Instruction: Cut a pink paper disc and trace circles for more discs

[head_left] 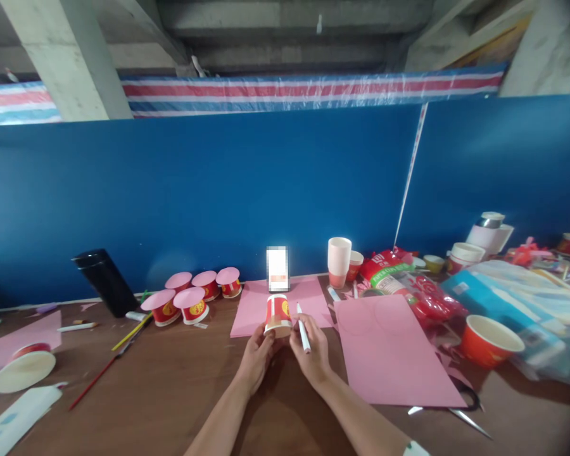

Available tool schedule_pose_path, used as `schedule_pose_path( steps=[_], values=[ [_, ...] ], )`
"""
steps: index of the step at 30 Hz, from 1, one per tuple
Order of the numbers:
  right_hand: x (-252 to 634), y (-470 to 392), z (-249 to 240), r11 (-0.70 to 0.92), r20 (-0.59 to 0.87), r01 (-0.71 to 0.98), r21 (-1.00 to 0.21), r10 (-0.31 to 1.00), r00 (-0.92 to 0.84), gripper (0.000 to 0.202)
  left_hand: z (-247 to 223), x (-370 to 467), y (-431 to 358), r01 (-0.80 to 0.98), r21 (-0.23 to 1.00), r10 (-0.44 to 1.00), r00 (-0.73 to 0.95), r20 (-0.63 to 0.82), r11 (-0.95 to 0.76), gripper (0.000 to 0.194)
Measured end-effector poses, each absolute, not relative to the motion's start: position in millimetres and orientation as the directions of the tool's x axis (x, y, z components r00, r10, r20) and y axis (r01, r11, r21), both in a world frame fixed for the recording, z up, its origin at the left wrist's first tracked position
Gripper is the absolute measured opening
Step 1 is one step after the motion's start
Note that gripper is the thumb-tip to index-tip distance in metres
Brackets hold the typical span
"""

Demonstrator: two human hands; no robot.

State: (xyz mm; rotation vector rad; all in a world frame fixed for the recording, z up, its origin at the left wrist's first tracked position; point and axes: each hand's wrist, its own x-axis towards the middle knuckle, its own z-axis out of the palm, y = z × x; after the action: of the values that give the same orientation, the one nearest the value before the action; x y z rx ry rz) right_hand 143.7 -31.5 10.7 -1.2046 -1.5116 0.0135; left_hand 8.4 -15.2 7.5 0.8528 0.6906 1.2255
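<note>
Both hands meet around a red paper cup point(276, 308) with a yellow emblem, held at the front edge of a pink sheet point(249, 307). My left hand point(255, 356) grips the cup's lower left side, its thumb near the pale rim. In my right hand point(313, 348) is a white marker point(303, 335), its tip pointing up and away; those fingers also come close to the cup's right side, and whether they touch it is unclear. Behind the cup stands a small object point(278, 269) blurred out by pixels.
Several red cups with pink paper discs on top point(190, 297) stand left, near a black bottle point(105, 282). On the right lie a large pink sheet point(394, 354), scissors point(470, 421), an orange cup point(491, 342) and a bag of paper cups point(403, 278). A blue partition point(266, 183) rises behind.
</note>
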Motion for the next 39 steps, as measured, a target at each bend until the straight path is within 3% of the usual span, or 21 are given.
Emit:
schedule_pose_path(
  steps=[7,16,20,25,32,39],
  values=[
    [141,-35,10,0.497,0.733,0.661,-0.562,0.67,0.119,0.018,2,9,-11,-0.5,0.863,0.976,0.211,0.049,0.065,0.025],
    [137,-39,7,0.559,0.741,0.624,-0.546,0.67,0.047,0.021,2,15,0,-0.507,0.852,0.981,0.19,-0.038,0.132,0.026],
    [137,-37,7,0.53,0.714,0.593,-0.607,0.692,0.112,0.02,1,12,0,-0.539,0.827,0.98,0.188,-0.066,0.159,0.029],
    [138,-35,4,0.524,0.667,0.503,-0.687,0.729,0.153,0.046,0,7,-2,-0.589,0.789,0.985,0.11,-0.134,0.173,0.032],
    [136,-34,1,0.466,0.524,0.298,-0.833,0.837,0.157,0.057,6,6,-9,-0.571,0.797,0.98,0.093,-0.173,0.195,0.038],
    [136,-33,0,0.395,0.399,0.097,-0.913,0.916,0.026,0.065,14,6,-14,-0.54,0.822,0.962,0.269,-0.033,0.18,0.042]
  ],
)
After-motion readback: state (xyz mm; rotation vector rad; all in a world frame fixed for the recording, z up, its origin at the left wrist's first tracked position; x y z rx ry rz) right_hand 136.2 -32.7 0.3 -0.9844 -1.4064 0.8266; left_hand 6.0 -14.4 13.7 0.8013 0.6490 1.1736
